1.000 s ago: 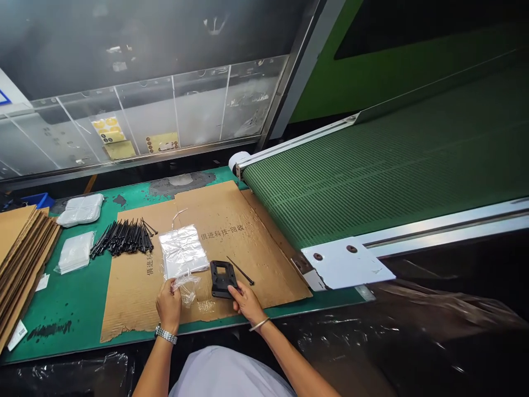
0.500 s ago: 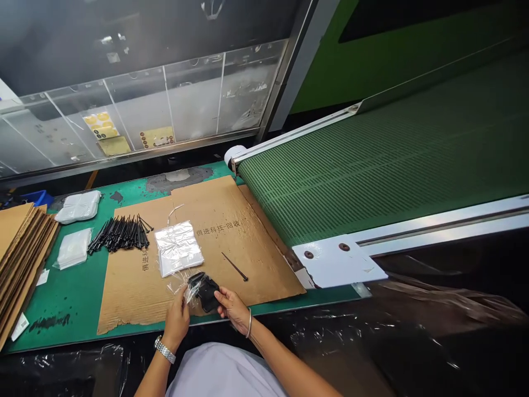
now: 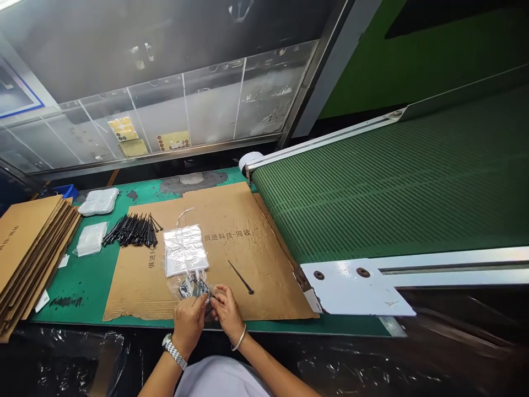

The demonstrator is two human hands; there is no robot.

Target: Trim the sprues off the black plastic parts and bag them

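Observation:
A clear plastic bag (image 3: 190,285) with a dark, flat item inside lies at the near edge of the cardboard. Its exact kind is unclear under the shine. My left hand (image 3: 189,324) is closed on the bag's near side. My right hand (image 3: 227,314), fingers pinched, holds the bag's right corner close by. Just beyond, a stack of clear bags (image 3: 185,249) lies flat, touching or very near the held one. To the right rests a single thin black pin-like piece with a head (image 3: 241,277). A pile of similar black pieces (image 3: 134,230) lies further left.
A cardboard sheet (image 3: 273,298) covers part of the green table (image 3: 88,281). Two more packs of clear bags, a near one (image 3: 91,239) and a far one (image 3: 99,201), lie left. Stacked cardboard (image 3: 33,231) stands at far left. A green conveyor belt (image 3: 351,193) rises at right.
The dark item, earlier held partly outside between both hands, is now inside the clear bag. My hands have come closer together at its near side. The view has shifted slightly left.

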